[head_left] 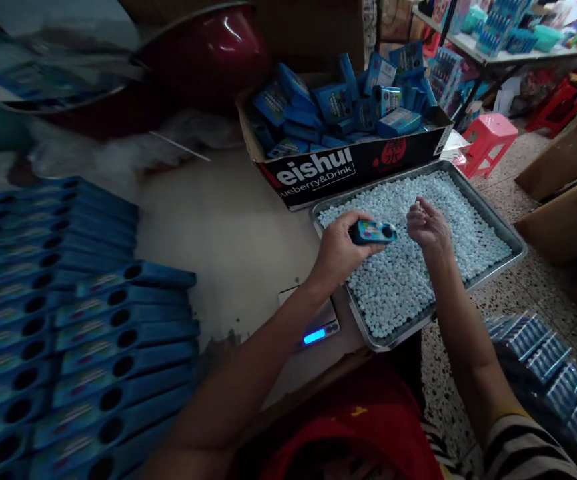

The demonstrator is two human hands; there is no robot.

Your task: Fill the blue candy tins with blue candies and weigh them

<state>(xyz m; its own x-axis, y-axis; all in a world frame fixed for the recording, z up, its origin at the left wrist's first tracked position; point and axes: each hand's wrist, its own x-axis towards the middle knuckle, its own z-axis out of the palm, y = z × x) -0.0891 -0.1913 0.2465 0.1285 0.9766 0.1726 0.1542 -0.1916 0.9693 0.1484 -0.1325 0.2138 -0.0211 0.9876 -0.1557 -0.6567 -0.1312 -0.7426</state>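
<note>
My left hand (341,250) is wrapped round a small blue box (374,232), tilted so its end with a round dark hole faces right. Beneath it lies a metal tray (491,279) filled with small pale blue and white pellets (393,293). Over the tray, just right of the box, my right hand (429,227) is closed with its fingers curled up. Whitish pellets show at its fingertips; how many it holds is hidden. Partly behind my left forearm, a small scale (329,317) with a lit blue display sits on the table.
Rows of blue boxes (128,340) with round holes stand at left. An open carton (318,170) full of blue boxes stands behind the tray. A red bowl (208,53) is at the back. Wrapped packs (543,360) and a pink stool (492,137) are at right.
</note>
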